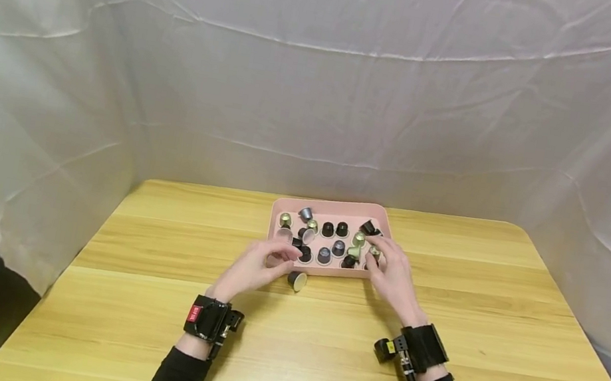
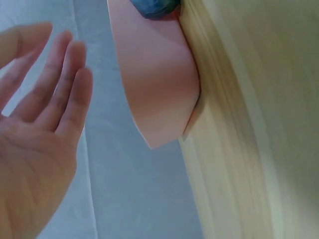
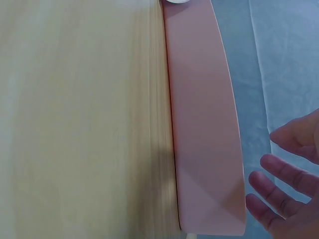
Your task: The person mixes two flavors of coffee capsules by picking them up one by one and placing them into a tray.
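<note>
Several coffee capsules, black, grey-blue and green, stand or lie in a shallow pink tray (image 1: 339, 208). One dark capsule (image 1: 296, 281) lies on its side on the table before the tray, its pale lid facing right. My left hand (image 1: 259, 265) hovers at the tray's front left corner, fingers bent loosely, above and left of that capsule; the left wrist view shows nothing in it. My right hand (image 1: 393, 274) is over the tray's right end. Its thumb and forefinger stand apart around a green capsule (image 1: 374, 252); whether they touch it is hidden. A pale green capsule (image 1: 354, 252) lies tipped nearby.
The tray stands near the back of a wooden table (image 1: 314, 354), with a pale cloth curtain (image 1: 356, 104) hanging behind and at both sides. Black capsules (image 1: 369, 227) lie tipped at the tray's back right, and a grey-blue one (image 1: 305, 214) leans at its back left.
</note>
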Demonstrator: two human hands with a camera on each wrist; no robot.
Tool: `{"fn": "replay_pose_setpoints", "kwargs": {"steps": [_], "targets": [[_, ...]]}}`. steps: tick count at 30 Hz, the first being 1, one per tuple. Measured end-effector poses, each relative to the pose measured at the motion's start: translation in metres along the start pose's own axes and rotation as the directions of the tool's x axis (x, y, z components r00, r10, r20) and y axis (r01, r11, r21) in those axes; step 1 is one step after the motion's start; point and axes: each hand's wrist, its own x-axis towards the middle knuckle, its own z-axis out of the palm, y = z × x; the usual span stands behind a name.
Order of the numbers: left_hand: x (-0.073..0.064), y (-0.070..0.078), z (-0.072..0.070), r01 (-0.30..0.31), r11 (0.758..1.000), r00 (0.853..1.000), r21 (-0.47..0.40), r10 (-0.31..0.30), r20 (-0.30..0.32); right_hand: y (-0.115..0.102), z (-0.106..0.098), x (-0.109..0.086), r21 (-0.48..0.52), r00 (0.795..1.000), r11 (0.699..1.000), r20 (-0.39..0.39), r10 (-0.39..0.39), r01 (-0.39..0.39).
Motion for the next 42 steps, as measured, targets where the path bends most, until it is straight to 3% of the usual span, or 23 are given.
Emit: {"fn": "replay_pose_setpoints", "kwargs": {"steps": [6,10,15,18,28,34,42], "targets": [[-0.001,0.006,0.000,0.030,0.999,0.996,0.031,-0.033,0.086,-0.001,0.001,0.000,0.012,1.000,1.000,0.003,-0.006,0.005],[-0.001,0.009,0.001,0.036,0.991,0.995,0.130,-0.048,0.093,-0.002,0.002,0.000,0.017,1.000,1.000,0.007,-0.004,0.004],[-0.001,0.016,0.004,0.029,0.942,0.998,0.333,-0.047,0.046,-0.001,0.003,-0.001,0.033,1.000,0.999,0.014,-0.011,0.010],[-0.001,0.020,0.006,0.023,0.917,0.999,0.399,-0.034,0.021,0.000,0.003,-0.001,0.036,1.000,0.999,0.013,-0.018,0.018],[0.000,0.023,0.014,-0.035,0.875,0.999,0.483,0.033,0.013,0.002,0.005,-0.002,0.013,0.998,0.998,-0.019,-0.057,0.057],[0.000,0.022,0.017,-0.043,0.858,0.999,0.511,0.045,0.008,0.000,0.004,-0.002,0.011,0.999,0.999,-0.005,-0.044,0.044],[0.002,0.021,0.021,-0.057,0.817,0.998,0.574,0.050,0.028,-0.002,0.004,-0.002,0.028,0.999,0.999,0.013,-0.033,0.033]]}}
